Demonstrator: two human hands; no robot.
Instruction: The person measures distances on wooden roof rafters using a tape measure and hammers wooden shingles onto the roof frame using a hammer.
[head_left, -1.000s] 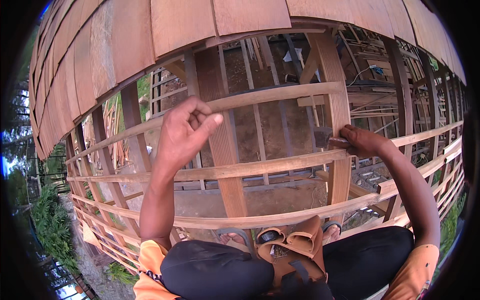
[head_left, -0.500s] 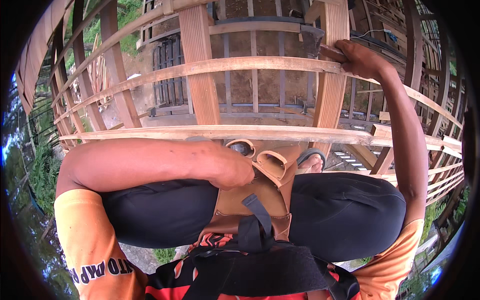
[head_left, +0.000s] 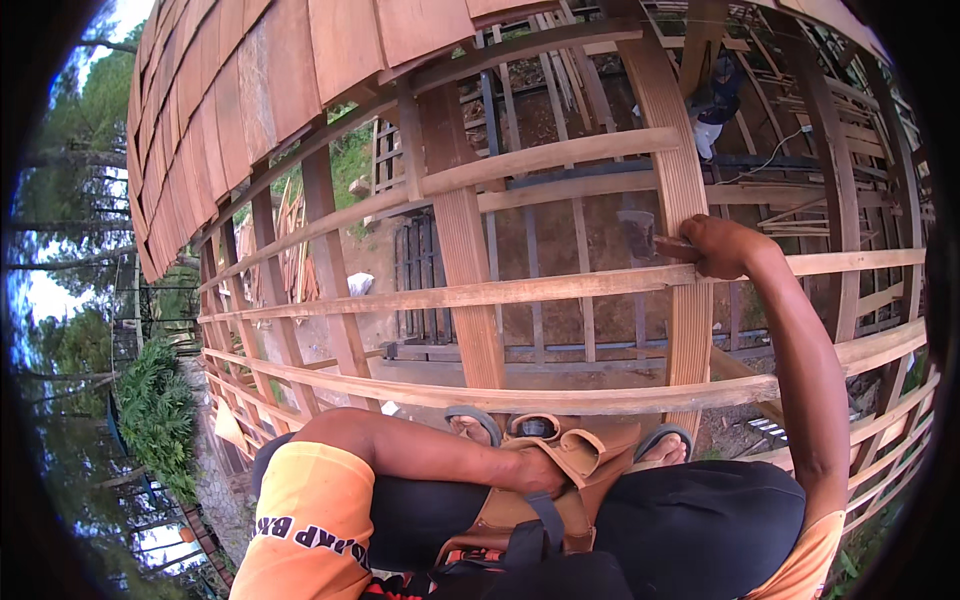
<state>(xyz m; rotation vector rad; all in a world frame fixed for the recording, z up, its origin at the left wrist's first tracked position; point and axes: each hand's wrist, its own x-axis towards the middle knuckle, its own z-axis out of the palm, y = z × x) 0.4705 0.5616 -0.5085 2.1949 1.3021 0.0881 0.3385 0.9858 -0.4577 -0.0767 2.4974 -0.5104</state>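
Note:
My right hand [head_left: 722,247] is closed round the wooden handle of a hatchet [head_left: 638,236] and rests at an upright beam [head_left: 688,330], where a thin horizontal batten crosses it. The hatchet's dark, broad metal head points left over the gap between beams. My left hand [head_left: 540,468] reaches into a brown leather tool pouch [head_left: 575,515] at my waist, and its fingers are hidden inside. Two round holders stand at the pouch's far edge; a dark tool end [head_left: 534,427] shows in the left one.
Wooden battens [head_left: 500,293] run across the frame in front of me, with the ground far below. Reddish wood shingles [head_left: 255,110] cover the upper left. My sandalled feet [head_left: 665,447] are below the nearest batten. Another person [head_left: 715,105] stands below at the far right.
My view has swung up and to the left, bringing the shingles and the other person into sight. The right hand still grips the hatchet at the beam; the left stays in the pouch.

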